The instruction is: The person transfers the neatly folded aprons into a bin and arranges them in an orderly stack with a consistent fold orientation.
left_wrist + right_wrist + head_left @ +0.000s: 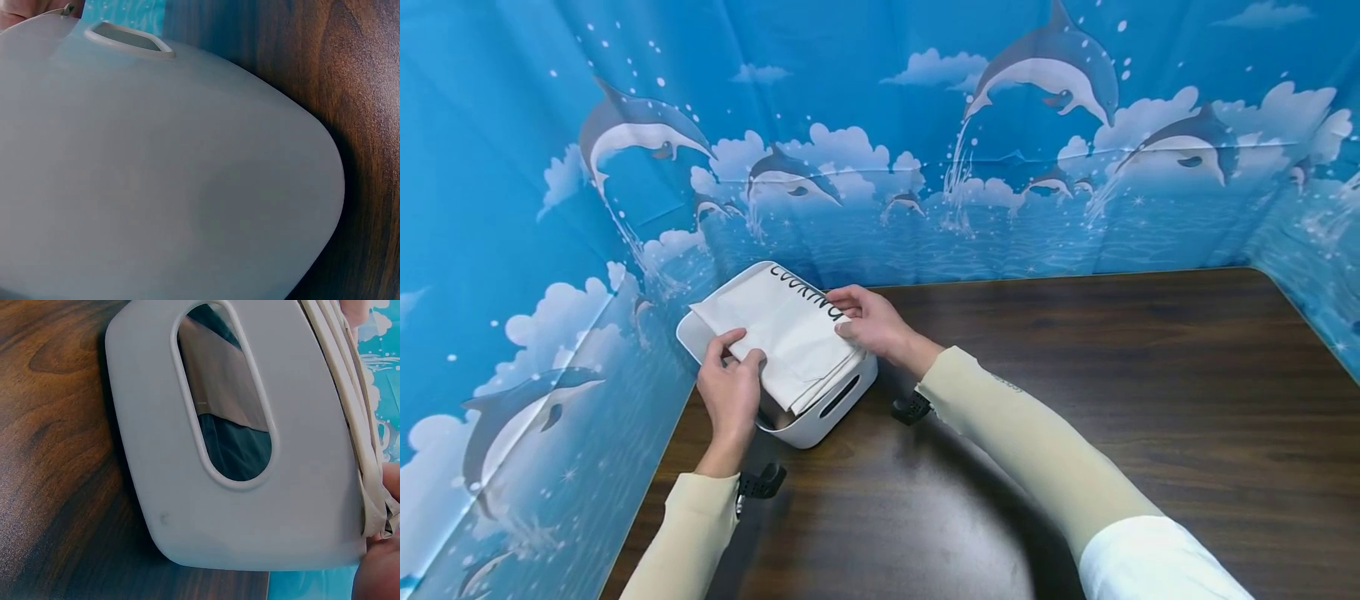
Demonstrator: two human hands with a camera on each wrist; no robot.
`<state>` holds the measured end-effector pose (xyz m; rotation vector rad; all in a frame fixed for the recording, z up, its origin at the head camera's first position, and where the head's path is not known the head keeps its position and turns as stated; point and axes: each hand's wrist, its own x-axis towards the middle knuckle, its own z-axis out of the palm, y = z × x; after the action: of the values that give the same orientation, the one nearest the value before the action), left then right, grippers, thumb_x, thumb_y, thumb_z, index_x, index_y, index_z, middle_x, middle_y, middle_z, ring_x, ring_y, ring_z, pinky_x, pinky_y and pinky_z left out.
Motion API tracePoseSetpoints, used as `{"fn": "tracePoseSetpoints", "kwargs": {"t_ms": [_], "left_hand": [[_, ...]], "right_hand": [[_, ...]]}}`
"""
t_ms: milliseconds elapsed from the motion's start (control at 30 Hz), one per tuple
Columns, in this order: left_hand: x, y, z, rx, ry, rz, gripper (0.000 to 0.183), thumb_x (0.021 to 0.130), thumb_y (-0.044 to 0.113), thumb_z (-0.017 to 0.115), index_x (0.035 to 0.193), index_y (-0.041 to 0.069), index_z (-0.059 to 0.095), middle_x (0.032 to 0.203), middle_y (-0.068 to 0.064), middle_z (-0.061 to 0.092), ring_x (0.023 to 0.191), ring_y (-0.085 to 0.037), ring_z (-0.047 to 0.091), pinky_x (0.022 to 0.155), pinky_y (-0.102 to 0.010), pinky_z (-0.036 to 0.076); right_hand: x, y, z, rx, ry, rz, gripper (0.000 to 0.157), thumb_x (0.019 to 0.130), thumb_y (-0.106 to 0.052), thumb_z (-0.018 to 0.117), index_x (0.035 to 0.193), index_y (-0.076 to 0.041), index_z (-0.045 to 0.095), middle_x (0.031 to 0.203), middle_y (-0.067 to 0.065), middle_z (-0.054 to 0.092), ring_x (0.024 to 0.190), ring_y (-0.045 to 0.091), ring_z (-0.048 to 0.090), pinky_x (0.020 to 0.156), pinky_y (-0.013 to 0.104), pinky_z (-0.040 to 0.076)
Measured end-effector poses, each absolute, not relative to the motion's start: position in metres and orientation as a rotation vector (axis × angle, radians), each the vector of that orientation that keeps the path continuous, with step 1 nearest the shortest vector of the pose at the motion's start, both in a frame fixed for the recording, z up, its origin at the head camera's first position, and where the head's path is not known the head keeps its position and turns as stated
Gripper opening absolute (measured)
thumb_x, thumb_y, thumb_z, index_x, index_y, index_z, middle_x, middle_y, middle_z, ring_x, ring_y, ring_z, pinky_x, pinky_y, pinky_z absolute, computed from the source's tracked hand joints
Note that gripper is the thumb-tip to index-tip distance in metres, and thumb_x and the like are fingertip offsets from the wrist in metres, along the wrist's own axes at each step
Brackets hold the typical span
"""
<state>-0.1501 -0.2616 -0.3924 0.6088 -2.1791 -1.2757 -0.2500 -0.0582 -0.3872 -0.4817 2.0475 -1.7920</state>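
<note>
A folded white cloth (790, 333) with black lettering lies across the top of a white plastic bin (808, 432) with slotted handle holes. My right hand (876, 325) pinches the cloth's right edge between thumb and fingers, partly covering the lettering. At the cloth's near left edge, my left hand (730, 392) holds it with curled fingers and thumb. Through the handle hole in the right wrist view, brown fabric (225, 381) and dark green fabric (234, 447) show inside the bin. In the left wrist view the bin's wall (156, 162) hides most of the left hand.
The bin stands on a dark wood-grain table (1075, 400), in its back left corner. A blue curtain printed with dolphins (850, 208) hangs close behind and to the left of it. Black wrist straps (912, 408) show on both wrists.
</note>
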Motion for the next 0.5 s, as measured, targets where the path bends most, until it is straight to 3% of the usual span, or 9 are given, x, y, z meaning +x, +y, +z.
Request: {"fn": "tracePoseSetpoints", "kwargs": {"t_ms": [200, 500], "left_hand": [[-0.1488, -0.2617, -0.394, 0.58, -2.169, -1.279, 0.041, 0.089, 0.008, 0.067, 0.129, 0.012, 0.073, 0.054, 0.015, 0.047, 0.059, -0.009, 0.049, 0.06, -0.025, 0.042], [-0.15, -0.2613, -0.3954, 0.578, -2.175, -1.253, 0.041, 0.088, 0.008, 0.068, 0.128, 0.013, 0.074, 0.057, 0.015, 0.048, 0.066, -0.011, 0.051, 0.06, -0.024, 0.042]], "right_hand": [[-0.2505, -0.058, -0.3877, -0.494, 2.034, -1.801, 0.05, 0.103, -0.001, 0.064, 0.152, -0.009, 0.057, 0.15, 0.012, 0.061, 0.135, 0.029, 0.059, 0.113, 0.044, 0.052], [-0.2519, -0.0571, -0.3888, -0.494, 2.038, -1.795, 0.048, 0.104, -0.002, 0.065, 0.151, -0.01, 0.058, 0.152, 0.011, 0.061, 0.137, 0.029, 0.058, 0.116, 0.045, 0.05]]}}
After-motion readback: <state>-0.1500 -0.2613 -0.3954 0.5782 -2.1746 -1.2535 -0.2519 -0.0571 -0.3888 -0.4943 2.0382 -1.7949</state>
